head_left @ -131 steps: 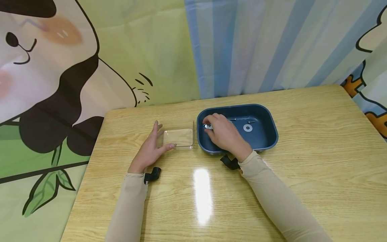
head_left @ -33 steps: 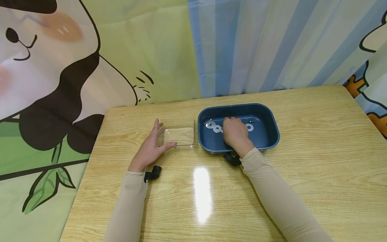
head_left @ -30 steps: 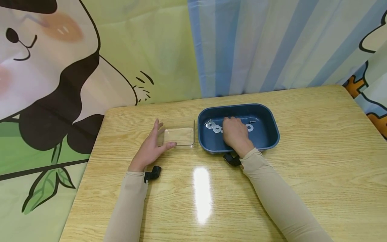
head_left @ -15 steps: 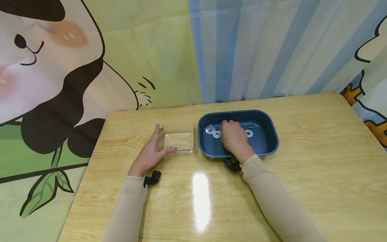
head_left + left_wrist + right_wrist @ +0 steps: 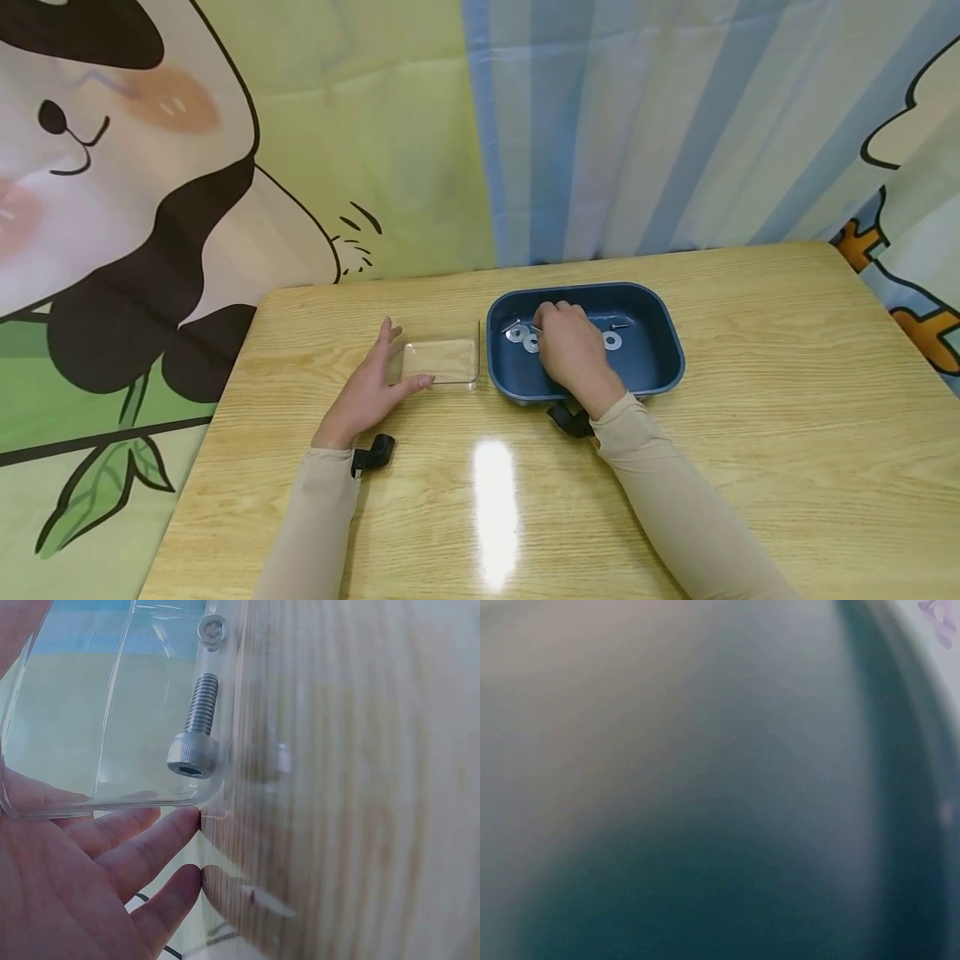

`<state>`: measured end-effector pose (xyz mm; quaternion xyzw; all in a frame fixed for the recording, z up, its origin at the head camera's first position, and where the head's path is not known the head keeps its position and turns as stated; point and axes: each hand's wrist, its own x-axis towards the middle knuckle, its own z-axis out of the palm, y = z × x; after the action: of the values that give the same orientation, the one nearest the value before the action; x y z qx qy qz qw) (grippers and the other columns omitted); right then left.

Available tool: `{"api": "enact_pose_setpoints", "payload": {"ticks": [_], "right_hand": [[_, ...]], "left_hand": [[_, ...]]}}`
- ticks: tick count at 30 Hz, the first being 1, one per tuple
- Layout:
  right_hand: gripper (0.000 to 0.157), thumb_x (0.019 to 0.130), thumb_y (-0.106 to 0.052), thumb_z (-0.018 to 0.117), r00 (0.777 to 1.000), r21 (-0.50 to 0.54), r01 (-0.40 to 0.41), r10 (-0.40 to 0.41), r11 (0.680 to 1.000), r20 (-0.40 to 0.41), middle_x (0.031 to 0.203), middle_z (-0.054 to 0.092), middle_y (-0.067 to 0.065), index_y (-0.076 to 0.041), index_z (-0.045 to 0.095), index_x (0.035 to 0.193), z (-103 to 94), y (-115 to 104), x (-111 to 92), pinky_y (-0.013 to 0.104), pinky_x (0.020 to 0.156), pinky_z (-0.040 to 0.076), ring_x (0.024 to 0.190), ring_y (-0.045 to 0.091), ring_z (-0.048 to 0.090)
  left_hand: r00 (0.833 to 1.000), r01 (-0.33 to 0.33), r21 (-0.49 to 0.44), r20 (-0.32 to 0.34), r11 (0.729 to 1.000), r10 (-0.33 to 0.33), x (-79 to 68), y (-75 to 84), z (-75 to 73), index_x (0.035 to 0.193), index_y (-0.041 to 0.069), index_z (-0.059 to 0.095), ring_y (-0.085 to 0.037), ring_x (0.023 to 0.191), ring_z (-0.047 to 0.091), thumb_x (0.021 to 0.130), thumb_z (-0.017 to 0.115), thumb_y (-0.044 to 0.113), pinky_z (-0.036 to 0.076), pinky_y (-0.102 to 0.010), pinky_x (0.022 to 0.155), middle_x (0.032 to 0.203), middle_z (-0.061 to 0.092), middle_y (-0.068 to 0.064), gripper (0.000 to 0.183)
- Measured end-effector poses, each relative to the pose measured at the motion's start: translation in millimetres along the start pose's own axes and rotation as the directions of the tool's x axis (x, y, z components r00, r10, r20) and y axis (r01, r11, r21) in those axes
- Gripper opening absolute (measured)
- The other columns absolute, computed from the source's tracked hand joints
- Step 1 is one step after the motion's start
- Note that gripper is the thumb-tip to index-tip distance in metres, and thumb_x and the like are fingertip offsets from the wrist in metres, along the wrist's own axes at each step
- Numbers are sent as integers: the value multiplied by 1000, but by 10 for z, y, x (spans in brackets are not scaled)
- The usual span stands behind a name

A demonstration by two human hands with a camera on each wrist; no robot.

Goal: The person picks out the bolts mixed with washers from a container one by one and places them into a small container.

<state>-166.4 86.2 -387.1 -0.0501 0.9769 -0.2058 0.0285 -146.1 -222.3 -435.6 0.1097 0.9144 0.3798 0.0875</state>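
Note:
A clear plastic box (image 5: pixel 441 360) stands left of a dark blue tray (image 5: pixel 660 367). My left hand (image 5: pixel 363 398) is around the box's left end, thumb along the near wall and other fingers straight at the far side. In the left wrist view a socket-head screw (image 5: pixel 196 724) lies in the box, with another metal piece (image 5: pixel 213 631) beyond it. My right hand (image 5: pixel 576 354) reaches down into the tray with fingers curled; a small screw (image 5: pixel 536 329) shows at its fingertips, mostly hidden. To its left are washers (image 5: pixel 517 333) and a screw (image 5: pixel 511 325).
Right of the right hand, a washer (image 5: pixel 612 340) and a screw (image 5: pixel 619 326) lie in the tray. The wooden table (image 5: pixel 780 392) runs back to a printed curtain (image 5: pixel 390 142). The right wrist view is a close blur of the tray wall (image 5: pixel 907 772).
From the tray's left end my right hand shifted to its middle, then moved slightly left with the small screw at its fingertips. My left hand stays at the box. The head view tilted.

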Motion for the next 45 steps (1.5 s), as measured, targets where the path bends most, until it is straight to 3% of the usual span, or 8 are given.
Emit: {"api": "enact_pose_setpoints", "payload": {"ticks": [11, 18, 36, 45], "right_hand": [[16, 98, -9, 64, 994, 49, 87, -83, 995, -73, 106, 64, 13, -5, 69, 112, 15, -52, -55, 46, 77, 53, 100, 31, 57], [15, 98, -10, 64, 989, 63, 103, -96, 993, -113, 103, 63, 12, -6, 69, 111, 12, -99, -50, 44, 73, 53, 95, 30, 56], [14, 99, -13, 65, 975, 99, 175, -158, 980, -156, 102, 64, 8, -8, 70, 111, 114, -237, -106, 40, 75, 52, 96, 26, 57], [11, 99, -12, 65, 946, 99, 258, -230, 961, -228, 103, 64, 7, -9, 70, 108, 183, -303, -148, 38, 74, 52, 95, 25, 57]], "left_hand": [[1000, -3, -9, -1, 1000, 3, 8, -17, 19, 159, 31, -17, -36, 148, 27, 88, 68, 62, 22, -63, 115, 165, 23, -7, 115], [1000, -12, 0, -8, 1000, 12, 11, -17, -6, 158, 30, -18, -35, 149, 24, 88, 66, 63, 20, -62, 116, 166, 22, -7, 114], [1000, 3, -6, 2, 1000, -3, 11, -12, -3, 159, 30, -17, -35, 149, 25, 89, 66, 62, 22, -62, 116, 166, 20, -5, 113], [1000, 0, -4, -3, 1000, 0, 12, -9, 2, 159, 30, -17, -35, 149, 26, 89, 67, 62, 23, -62, 116, 166, 21, -5, 113]]}}
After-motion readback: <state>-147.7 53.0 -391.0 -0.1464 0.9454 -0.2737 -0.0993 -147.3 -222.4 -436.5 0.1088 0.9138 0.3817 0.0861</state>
